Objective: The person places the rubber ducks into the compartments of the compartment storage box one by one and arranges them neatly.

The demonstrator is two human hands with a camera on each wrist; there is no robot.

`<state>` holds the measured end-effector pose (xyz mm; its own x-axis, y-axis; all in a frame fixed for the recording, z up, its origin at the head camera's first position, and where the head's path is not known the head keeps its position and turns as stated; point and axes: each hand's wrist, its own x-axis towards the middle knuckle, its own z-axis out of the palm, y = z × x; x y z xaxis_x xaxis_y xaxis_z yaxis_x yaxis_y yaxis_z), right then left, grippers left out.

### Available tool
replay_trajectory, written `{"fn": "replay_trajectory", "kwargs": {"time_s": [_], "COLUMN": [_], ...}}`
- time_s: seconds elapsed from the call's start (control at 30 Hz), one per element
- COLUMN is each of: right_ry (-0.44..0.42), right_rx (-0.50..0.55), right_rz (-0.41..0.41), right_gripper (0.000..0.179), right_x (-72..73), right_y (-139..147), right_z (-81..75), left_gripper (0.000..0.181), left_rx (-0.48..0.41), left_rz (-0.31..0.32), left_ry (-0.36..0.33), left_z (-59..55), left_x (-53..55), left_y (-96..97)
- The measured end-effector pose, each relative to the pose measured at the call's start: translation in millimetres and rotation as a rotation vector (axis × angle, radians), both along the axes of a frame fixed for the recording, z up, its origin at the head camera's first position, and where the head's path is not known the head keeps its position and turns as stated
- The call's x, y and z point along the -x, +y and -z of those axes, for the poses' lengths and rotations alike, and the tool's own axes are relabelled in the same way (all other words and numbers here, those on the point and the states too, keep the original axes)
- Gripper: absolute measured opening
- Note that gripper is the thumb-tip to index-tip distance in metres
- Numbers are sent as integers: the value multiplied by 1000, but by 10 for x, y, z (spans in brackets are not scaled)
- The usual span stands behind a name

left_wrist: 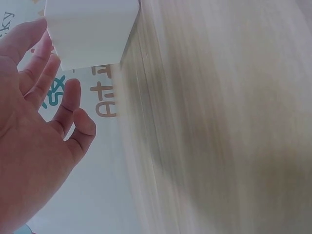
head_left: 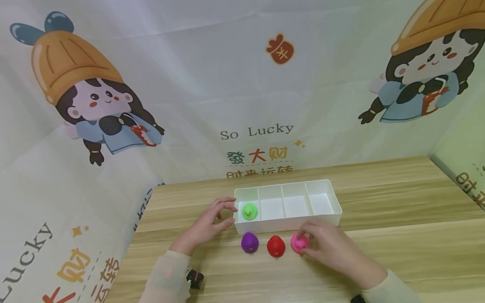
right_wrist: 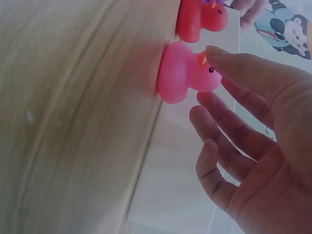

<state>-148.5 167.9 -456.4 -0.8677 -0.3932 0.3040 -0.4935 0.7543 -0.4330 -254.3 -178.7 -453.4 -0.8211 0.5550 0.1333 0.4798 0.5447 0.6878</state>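
My right hand [head_left: 333, 246] has its thumb and index finger about the head of a pink rubber duck [right_wrist: 174, 73], which stands on the table in front of a white divided box [head_left: 273, 226]. The thumb lies by the beak; the other fingers are bent and free of it. At the box's left end, my left hand [head_left: 210, 223] touches the wall with loosely bent fingertips, and nothing is in its palm. A green rubber duck [head_left: 249, 211] sits in the leftmost compartment. Left of the pink duck stand a red duck [head_left: 276, 246] and a purple duck [head_left: 250, 243].
The box stands on a wood-grain table [head_left: 398, 244], its other compartments holding nothing. Behind the table hangs a printed white cloth [head_left: 212, 84] with cartoon figures and lettering. A small black device [head_left: 195, 279] is by the left sleeve.
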Motion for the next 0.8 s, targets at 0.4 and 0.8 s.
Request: {"fn": "replay_trajectory", "kwargs": {"time_s": [0.4, 0.8], "right_ry": [-19, -13], "right_rx": [33, 3], "right_rz": [-43, -13], "right_gripper": [30, 30], "right_x": [15, 20], "right_y": [-25, -31], "right_z": [33, 30], "left_gripper": [26, 26], "left_rx": [5, -5], "left_rz": [-5, 5], "left_ry": [-14, -10], "left_z": [3, 4], "left_x": [-1, 3], "left_y": [-5, -6]}}
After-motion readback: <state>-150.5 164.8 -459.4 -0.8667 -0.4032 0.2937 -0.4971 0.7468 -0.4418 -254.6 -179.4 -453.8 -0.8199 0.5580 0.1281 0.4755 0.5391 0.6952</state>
